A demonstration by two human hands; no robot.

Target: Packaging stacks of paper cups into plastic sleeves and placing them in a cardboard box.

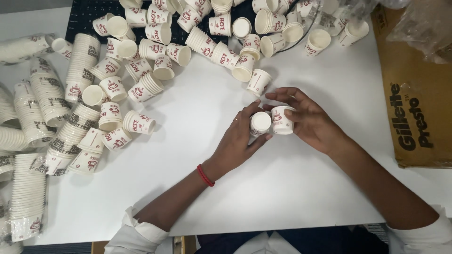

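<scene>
White sleeves frame the lower edge; sleeved cup stacks lie at far left, loose red-printed cups scatter across the upper surface. Mid-frame, left hand closes around one small cup, right hand around another cup, touching. Brown cardboard box lies right.

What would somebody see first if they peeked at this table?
Probably the big jumble of small white paper cups with red pictures, spilled across the top of the white table. Next, the two hands in the middle: the left hand and right hand each hold one cup. A brown cardboard box sits at the right edge.
</scene>
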